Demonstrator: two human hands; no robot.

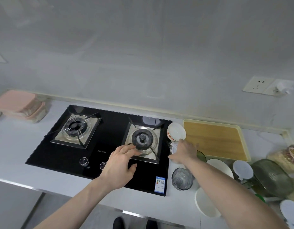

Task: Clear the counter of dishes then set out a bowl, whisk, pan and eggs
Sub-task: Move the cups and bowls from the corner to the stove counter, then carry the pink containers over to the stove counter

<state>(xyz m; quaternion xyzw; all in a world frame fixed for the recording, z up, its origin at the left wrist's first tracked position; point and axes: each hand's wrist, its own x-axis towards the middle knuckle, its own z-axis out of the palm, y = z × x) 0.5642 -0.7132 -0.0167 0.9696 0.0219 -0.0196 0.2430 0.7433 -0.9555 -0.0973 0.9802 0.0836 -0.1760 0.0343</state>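
A white bowl (176, 133) with an orange band stands tilted just right of the black gas hob (110, 126). My right hand (184, 152) reaches over the counter with fingers spread, its fingertips at the bowl's near rim; under the palm lies a small white and clear item that I cannot identify. My left hand (119, 166) hovers open above the hob, fingers pointing at the right burner (142, 140), holding nothing. A clear glass (181, 179), two white bowls (219, 167) (205, 204) and a green glass bowl (201, 156) stand near my right forearm. No whisk, pan or eggs show.
A wooden board in a pale tray (214, 139) lies against the wall on the right. A green glass lid (272, 177), a white lid (243, 167), a white plate (290, 210) and bagged food (288, 156) crowd the far right. Pink-lidded containers (19, 104) are stacked at the far left.
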